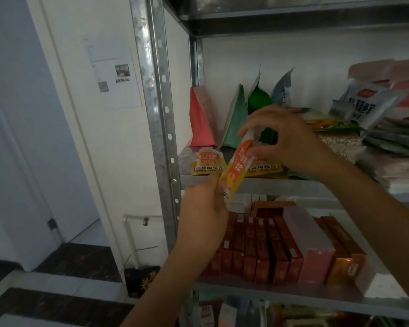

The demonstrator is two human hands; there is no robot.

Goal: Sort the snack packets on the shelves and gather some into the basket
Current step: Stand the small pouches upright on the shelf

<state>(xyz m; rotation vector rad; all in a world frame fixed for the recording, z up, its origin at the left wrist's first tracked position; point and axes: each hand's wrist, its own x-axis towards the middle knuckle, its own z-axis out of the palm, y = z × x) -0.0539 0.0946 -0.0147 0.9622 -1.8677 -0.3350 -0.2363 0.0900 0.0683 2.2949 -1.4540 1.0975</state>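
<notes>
Closest to me, the left hand [203, 208] grips the lower end of an orange-and-yellow packet [236, 168], held tilted just in front of the middle shelf [257, 182]. The right hand [286, 142] pinches its top end. Two matching packets [207, 165] lie flat on that shelf behind it, with upright pouches [235, 119] farther back and red boxes [257, 244] on the shelf below.

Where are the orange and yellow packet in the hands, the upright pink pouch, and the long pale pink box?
orange and yellow packet [240, 165]: head view, its orange middle.
upright pink pouch [200, 123]: head view, its flat side.
long pale pink box [305, 228]: head view, its top face.
</notes>
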